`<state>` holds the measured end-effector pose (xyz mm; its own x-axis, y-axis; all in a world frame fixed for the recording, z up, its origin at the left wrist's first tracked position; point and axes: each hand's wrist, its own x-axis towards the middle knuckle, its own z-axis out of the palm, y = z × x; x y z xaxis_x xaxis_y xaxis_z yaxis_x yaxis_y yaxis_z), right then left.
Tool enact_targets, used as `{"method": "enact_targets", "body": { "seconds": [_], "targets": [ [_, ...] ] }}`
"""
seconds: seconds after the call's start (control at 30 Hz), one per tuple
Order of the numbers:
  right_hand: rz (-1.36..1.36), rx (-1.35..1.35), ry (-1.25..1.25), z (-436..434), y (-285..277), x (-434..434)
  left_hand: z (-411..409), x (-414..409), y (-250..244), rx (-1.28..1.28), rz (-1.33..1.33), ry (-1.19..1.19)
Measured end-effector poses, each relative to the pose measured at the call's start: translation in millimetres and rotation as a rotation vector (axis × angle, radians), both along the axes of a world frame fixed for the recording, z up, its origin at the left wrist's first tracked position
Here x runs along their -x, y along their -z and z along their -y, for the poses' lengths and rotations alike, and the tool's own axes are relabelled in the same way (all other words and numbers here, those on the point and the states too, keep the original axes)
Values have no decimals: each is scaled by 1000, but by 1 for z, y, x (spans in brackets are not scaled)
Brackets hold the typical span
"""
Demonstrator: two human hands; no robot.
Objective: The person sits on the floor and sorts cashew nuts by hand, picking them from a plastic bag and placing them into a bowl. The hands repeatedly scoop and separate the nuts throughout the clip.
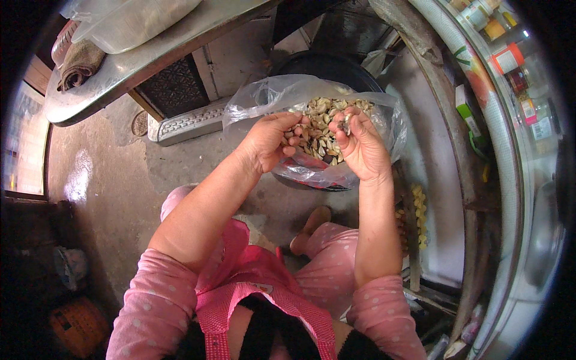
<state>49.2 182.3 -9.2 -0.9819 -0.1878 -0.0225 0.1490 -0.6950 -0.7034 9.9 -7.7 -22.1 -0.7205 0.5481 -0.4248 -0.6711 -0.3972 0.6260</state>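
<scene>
A clear plastic bag lies open in front of me. It holds a heap of small, pale brown pieces that look like garlic cloves in their skins. My right hand, above the right side of the heap, pinches a small greyish clove-like piece between thumb and fingers. Over the heap's left side is my left hand, its fingers curled and the thumb near the index finger. Pieces show around those fingers, but whether they are gripped is unclear. Red material shows through the bag's near side.
Behind and under the bag is a large black round container. A metal-edged counter at upper left carries a translucent plastic tub and a folded brown cloth. Shelving with jars curves along the right. My slippered foot rests below.
</scene>
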Motion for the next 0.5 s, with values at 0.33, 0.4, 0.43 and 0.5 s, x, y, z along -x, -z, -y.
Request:
{"method": "enact_targets", "body": {
  "seconds": [0.33,0.4,0.43,0.5],
  "targets": [
    [-98,198,-171,2,2,1,0,-1,1,6,-30,5],
    [-82,137,-99,4,1,1,1,-3,-1,-48,-40,50],
    [-74,106,-64,5,0,1,1,-5,-3,-75,-45,72],
    [-65,-58,68,11,-6,0,-3,-11,-4,-112,-69,52]
  ]
}}
